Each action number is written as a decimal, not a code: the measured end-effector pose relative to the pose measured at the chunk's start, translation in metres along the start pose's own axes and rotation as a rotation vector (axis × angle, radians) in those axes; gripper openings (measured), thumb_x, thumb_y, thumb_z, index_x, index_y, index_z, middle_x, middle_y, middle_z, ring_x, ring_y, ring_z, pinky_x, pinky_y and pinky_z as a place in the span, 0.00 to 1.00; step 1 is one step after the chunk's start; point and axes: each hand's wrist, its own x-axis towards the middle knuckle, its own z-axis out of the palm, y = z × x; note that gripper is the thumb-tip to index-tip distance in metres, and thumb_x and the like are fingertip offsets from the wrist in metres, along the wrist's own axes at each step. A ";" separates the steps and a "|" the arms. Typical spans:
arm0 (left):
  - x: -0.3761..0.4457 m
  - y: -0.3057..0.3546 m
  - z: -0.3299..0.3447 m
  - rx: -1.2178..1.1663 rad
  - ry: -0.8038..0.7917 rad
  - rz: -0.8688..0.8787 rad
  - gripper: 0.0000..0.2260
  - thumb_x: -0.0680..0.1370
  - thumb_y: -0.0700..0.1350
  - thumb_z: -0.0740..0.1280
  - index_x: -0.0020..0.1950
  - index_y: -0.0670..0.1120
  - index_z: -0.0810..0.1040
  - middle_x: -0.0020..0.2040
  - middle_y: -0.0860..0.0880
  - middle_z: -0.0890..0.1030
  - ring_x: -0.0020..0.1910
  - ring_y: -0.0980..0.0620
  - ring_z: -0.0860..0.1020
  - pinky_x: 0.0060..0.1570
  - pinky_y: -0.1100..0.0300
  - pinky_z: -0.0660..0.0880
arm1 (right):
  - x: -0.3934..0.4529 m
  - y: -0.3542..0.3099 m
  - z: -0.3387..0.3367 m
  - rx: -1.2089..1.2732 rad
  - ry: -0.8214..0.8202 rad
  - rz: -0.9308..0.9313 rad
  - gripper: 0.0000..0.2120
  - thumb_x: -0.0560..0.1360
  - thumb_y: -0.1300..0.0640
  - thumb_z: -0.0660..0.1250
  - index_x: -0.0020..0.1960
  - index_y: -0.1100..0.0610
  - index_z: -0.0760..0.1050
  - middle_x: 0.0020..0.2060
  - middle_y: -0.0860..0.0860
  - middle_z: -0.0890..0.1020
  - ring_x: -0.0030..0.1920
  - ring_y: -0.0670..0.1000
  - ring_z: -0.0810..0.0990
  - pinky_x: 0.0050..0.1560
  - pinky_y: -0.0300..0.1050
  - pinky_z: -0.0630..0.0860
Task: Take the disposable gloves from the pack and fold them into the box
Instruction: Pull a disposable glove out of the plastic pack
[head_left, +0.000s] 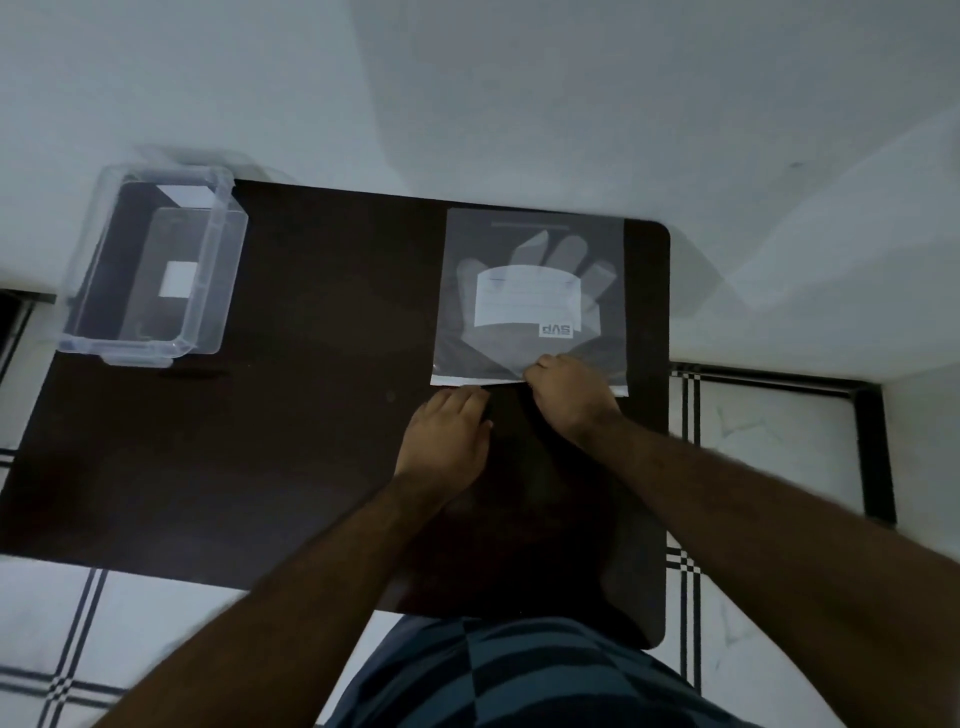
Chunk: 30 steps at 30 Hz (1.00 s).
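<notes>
A flat clear pack of disposable gloves (530, 291) lies on the dark table (311, 415) at the far right, with a glove outline and a white label showing through it. My right hand (569, 400) pinches the pack's near edge around its middle. My left hand (449, 436) rests on the table just below that edge, fingers curled at the pack's near rim; whether it grips the rim is hidden. An open clear plastic box (150, 265) stands at the table's far left corner.
The table is pushed against a pale wall (467, 104). Tiled floor with dark stripes (78, 649) shows left and right of the table. A black frame (872, 441) stands on the floor to the right.
</notes>
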 end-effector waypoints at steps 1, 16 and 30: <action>-0.001 0.002 0.003 0.003 -0.005 0.006 0.20 0.83 0.49 0.66 0.74 0.46 0.77 0.70 0.46 0.80 0.68 0.44 0.77 0.66 0.48 0.74 | 0.001 0.001 0.001 0.031 -0.001 0.016 0.11 0.86 0.56 0.60 0.62 0.55 0.80 0.58 0.54 0.83 0.58 0.55 0.80 0.61 0.52 0.78; 0.011 -0.001 0.029 0.124 -0.136 0.079 0.29 0.87 0.51 0.56 0.87 0.46 0.54 0.88 0.48 0.53 0.86 0.50 0.49 0.85 0.48 0.45 | 0.016 0.022 -0.005 0.721 -0.094 0.330 0.03 0.76 0.58 0.78 0.49 0.54 0.88 0.46 0.48 0.87 0.49 0.47 0.84 0.58 0.48 0.81; 0.005 -0.006 0.042 0.171 -0.164 0.074 0.30 0.87 0.53 0.52 0.88 0.48 0.46 0.88 0.50 0.45 0.86 0.52 0.41 0.84 0.44 0.43 | 0.030 0.017 -0.021 0.596 -0.231 0.361 0.08 0.74 0.52 0.80 0.51 0.54 0.89 0.47 0.48 0.88 0.49 0.46 0.81 0.45 0.40 0.73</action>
